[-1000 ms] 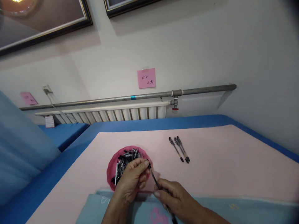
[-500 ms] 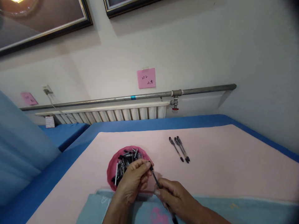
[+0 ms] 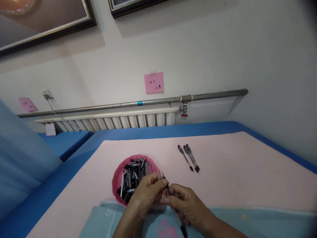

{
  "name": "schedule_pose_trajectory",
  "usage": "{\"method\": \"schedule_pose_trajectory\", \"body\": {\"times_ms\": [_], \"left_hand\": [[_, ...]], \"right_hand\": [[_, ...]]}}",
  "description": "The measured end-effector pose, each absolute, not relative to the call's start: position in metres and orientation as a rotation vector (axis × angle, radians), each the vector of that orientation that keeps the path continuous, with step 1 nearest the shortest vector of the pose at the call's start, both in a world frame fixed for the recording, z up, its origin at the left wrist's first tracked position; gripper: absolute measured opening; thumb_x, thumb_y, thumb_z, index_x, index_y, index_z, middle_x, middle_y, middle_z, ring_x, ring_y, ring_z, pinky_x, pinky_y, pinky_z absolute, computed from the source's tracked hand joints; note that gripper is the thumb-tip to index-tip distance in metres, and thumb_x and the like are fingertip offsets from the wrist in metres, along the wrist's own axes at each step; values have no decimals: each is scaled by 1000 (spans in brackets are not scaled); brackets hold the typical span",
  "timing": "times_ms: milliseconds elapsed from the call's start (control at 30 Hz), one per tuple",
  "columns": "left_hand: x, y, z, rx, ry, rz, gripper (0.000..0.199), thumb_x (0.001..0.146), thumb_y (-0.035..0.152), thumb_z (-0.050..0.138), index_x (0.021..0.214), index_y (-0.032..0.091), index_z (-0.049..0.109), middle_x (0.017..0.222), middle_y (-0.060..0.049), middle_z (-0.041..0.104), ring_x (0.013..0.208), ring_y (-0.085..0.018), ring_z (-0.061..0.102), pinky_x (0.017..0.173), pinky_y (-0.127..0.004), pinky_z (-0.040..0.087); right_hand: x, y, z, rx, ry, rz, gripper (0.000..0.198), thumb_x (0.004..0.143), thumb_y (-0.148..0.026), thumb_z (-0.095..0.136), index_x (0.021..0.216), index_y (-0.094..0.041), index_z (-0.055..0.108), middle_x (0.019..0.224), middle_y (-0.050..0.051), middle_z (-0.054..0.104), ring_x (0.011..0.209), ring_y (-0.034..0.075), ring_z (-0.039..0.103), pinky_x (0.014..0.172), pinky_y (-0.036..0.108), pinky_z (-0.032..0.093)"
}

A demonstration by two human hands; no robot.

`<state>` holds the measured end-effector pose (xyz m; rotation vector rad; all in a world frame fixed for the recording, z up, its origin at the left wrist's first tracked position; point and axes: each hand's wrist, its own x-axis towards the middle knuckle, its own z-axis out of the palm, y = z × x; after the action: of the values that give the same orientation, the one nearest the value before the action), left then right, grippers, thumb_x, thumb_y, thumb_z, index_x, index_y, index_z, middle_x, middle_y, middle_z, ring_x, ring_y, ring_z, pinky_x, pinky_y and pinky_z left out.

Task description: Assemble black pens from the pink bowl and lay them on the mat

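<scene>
Between my two hands is a pen (image 3: 180, 222) with a clear barrel and dark ends, slanting down to the right. My left hand (image 3: 150, 192) pinches it near its upper end, where a thin point sticks out past the fingertips. My right hand (image 3: 189, 205) is closed around the barrel just below, close to the left fingers. Beside my left hand sits a pink bowl (image 3: 116, 177) with a wavy rim, filled with a heap of black and clear pen parts (image 3: 132, 178). Farther back on the right lie three pens (image 3: 185, 158), side by side at a slant.
A pink sheet (image 3: 230, 165) covers the blue table (image 3: 198, 127). Along the near edge lies a light blue cloth (image 3: 223, 219). A radiator (image 3: 133, 121) and a metal pipe (image 3: 213, 95) run along the wall behind. At the left hangs a blue curtain (image 3: 22, 165).
My left hand has slid right and slightly down, closer to my right hand. The pen's thin point now shows above the left fingers. The three pens lie as before.
</scene>
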<state>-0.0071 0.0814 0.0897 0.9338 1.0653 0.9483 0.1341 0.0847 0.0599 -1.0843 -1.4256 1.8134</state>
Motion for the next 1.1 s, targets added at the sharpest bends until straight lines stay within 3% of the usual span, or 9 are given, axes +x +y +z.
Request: {"method": "schedule_pose_trajectory", "body": {"times_ms": [400, 500, 567, 633, 700, 767, 933, 1100], "left_hand": [[-3, 84, 86, 915, 1034, 962, 38, 66, 46, 67, 59, 17, 43, 40, 9, 38, 30, -1, 26, 30, -14, 19], [-5, 85, 89, 781, 974, 1049, 35, 69, 46, 65, 65, 14, 51, 46, 6, 45, 33, -1, 30, 30, -14, 24], [-8, 85, 94, 649, 910, 1161, 33, 74, 44, 61, 79, 11, 58, 61, 0, 56, 41, -4, 44, 37, -15, 36], [-14, 85, 99, 502, 854, 1251, 34, 79, 40, 57, 92, 9, 59, 77, -7, 63, 60, -10, 59, 54, -20, 49], [-18, 84, 103, 393, 803, 1284, 31, 82, 35, 54, 96, 8, 58, 93, -14, 64, 82, -18, 64, 75, -28, 52], [-21, 84, 104, 351, 757, 1295, 24, 82, 25, 53, 98, 7, 57, 105, -18, 62, 97, -24, 62, 86, -34, 50], [-23, 82, 101, 401, 747, 1289, 22, 73, 1, 49, 94, 6, 56, 109, -19, 61, 106, -29, 58, 92, -38, 47], [-22, 80, 101, 473, 801, 1297, 18, 78, 4, 51, 96, 8, 52, 109, -19, 61, 105, -27, 59, 88, -36, 50]], "right_hand": [[136, 88, 63, -1095, -1384, 1787, 23, 69, -33, 58, 59, -20, 41, 37, -13, 37, 25, 2, 27, 30, 17, 19], [136, 90, 66, -1089, -1399, 1770, 24, 72, -36, 55, 60, -21, 41, 36, -13, 37, 24, 2, 27, 30, 17, 20], [137, 91, 66, -1082, -1404, 1715, 26, 73, -38, 55, 60, -21, 41, 36, -13, 37, 25, 2, 26, 30, 17, 21], [138, 92, 66, -1077, -1400, 1665, 27, 73, -38, 55, 59, -21, 40, 37, -13, 35, 26, 2, 25, 32, 17, 22], [139, 92, 64, -1083, -1401, 1637, 28, 74, -39, 56, 59, -21, 39, 38, -13, 34, 28, 3, 25, 33, 17, 23], [139, 92, 62, -1096, -1417, 1620, 30, 74, -39, 56, 58, -21, 38, 39, -12, 35, 29, 3, 25, 34, 18, 24], [139, 93, 56, -1099, -1473, 1612, 29, 76, -40, 53, 60, -21, 40, 42, -11, 37, 32, 4, 28, 35, 18, 25], [141, 91, 55, -1088, -1563, 1602, 26, 78, -38, 53, 62, -21, 41, 46, -10, 38, 35, 5, 31, 38, 18, 27]]}}
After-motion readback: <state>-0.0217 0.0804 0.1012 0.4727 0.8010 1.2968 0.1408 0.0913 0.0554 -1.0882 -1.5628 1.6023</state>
